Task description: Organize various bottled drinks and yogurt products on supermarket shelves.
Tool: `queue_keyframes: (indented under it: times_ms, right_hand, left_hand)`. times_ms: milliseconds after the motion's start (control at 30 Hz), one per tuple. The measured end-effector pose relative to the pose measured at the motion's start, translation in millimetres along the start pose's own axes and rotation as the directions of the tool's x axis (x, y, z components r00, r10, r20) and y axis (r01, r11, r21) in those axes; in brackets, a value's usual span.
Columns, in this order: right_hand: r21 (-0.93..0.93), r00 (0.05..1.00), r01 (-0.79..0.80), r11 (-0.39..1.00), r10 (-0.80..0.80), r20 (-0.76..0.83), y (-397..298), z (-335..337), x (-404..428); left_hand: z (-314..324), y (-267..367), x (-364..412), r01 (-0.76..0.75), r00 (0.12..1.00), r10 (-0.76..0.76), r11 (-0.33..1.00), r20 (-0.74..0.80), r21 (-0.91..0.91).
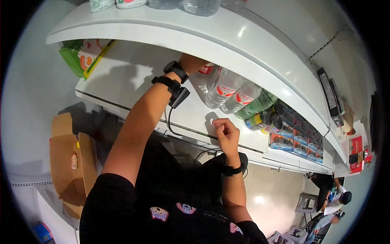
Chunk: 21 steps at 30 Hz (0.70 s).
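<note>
My left hand (192, 63) reaches in beneath the upper shelf, at the top of a clear plastic bottle (204, 80) with a red label. The shelf's front edge hides my fingers, so their grip is not visible. Beside that bottle stand two clear water bottles, a nearer one (224, 88) and a farther one (242, 97), with red-and-white labels. My right hand (228, 134) hovers by the lower shelf's front edge, fingers loosely curled, nothing visible in it. Both wrists wear black straps; a black device (179, 97) with a cable sits on the left one.
The upper shelf (170, 30) overhangs the lower shelf (128, 73). A green box (86, 56) stands at left, a green bottle (256, 105) and several packs (297, 141) at right. An open cardboard box (65, 158) lies lower left. People (333, 201) are near stools (306, 202).
</note>
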State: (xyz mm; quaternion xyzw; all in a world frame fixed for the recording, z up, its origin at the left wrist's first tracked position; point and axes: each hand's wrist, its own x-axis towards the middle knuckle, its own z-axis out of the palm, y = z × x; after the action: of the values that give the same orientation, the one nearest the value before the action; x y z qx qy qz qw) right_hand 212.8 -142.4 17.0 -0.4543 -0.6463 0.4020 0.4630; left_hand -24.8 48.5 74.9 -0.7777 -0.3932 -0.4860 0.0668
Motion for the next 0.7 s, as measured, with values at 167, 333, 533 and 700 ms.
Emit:
queue_keyframes:
  times_ms: [167, 333, 533, 700]
  right_hand:
    - [0.018, 1.000, 0.013, 1.000, -0.013, -0.004, 1, 0, 1]
    - [-0.046, 1.000, -0.020, 0.999, 0.019, -0.015, 1, 1, 0]
    - [-0.044, 0.999, -0.038, 0.998, 0.037, -0.012, -1, 4, -1]
    - [-0.074, 0.999, -0.013, 0.997, 0.010, -0.045, 5, 2, -5]
  left_hand:
    - [-2, -8, -2, 0.049, 0.998, -0.061, 0.953, -0.031, -0.299]
    - [-6, -24, -7, 0.284, 0.948, -0.315, 0.759, 0.051, -0.586]
    - [13, -18, -28, 0.353, 0.889, -0.448, 0.550, 0.088, -0.757]
    - [-15, 11, -16, 0.578, 0.816, -0.482, 0.703, 0.319, -0.415]
